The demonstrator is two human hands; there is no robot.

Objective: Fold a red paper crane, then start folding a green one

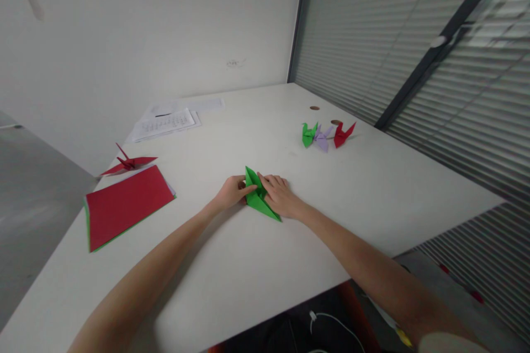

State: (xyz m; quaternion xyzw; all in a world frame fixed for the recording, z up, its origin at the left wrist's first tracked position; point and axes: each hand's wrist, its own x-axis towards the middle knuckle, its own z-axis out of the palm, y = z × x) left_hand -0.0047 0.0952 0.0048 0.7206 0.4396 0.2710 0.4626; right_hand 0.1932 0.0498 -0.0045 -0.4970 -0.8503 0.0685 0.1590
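Note:
A partly folded piece of green origami paper (258, 205) lies on the white table in front of me, its flaps coming to points at the top and at the lower right. My left hand (232, 192) pinches its left edge, thumb on top and the other fingers partly hidden behind the sheet. From the right, my right hand (280, 194) grips the paper, its index finger reaching along the upper edge. The palm side of that hand is hidden.
Beyond my hands stand a green paper crane (308, 135), a lilac one (322, 139) and a red one (343, 135). At left, a larger dark red crane (129, 164) sits behind a stack of coloured paper (130, 207). Printed sheets (165, 124) lie farther back.

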